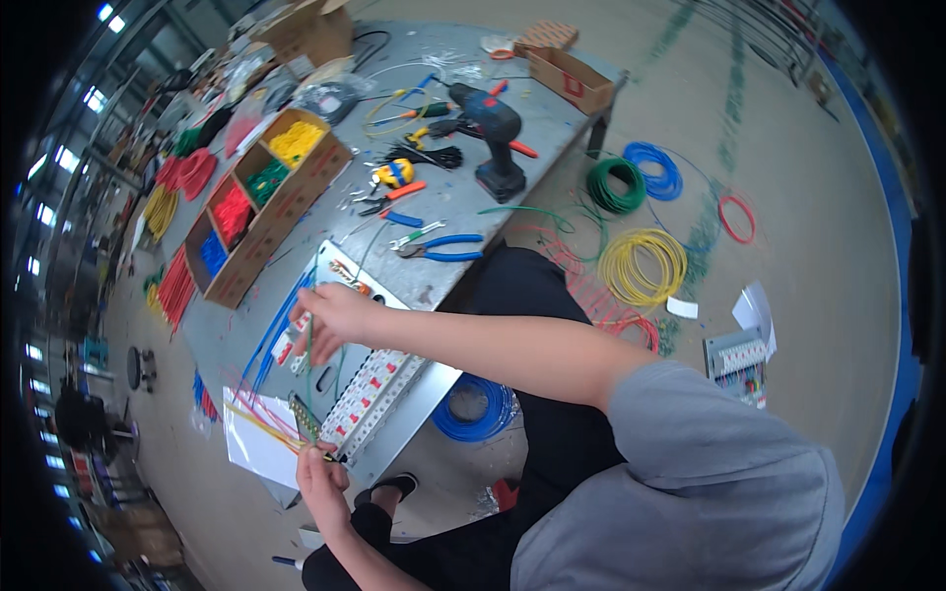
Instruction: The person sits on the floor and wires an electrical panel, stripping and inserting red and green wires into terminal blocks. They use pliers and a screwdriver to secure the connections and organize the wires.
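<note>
A metal panel [404, 371] with a row of white circuit breakers [367, 396] with red levers lies at the table's near corner. Over its left part reaches my right hand [335, 317], fingers curled around a thin green wire [309, 345]. Lower down, my left hand [321, 483] is closed in a pinch by the panel's near end, beside a brass terminal strip [304, 418]. What sits between its fingertips is too small to make out. Yellow and red wires [258, 419] run past it over a white paper sheet [254, 445].
Beyond the panel stand a divided cardboard box [271, 231] of coloured caps, blue-handled pliers [443, 247] and a cordless drill [493, 138]. Blue wires [281, 330] lie left of the panel. Yellow [642, 268], green [615, 185] and blue [475, 409] wire coils rest on the floor.
</note>
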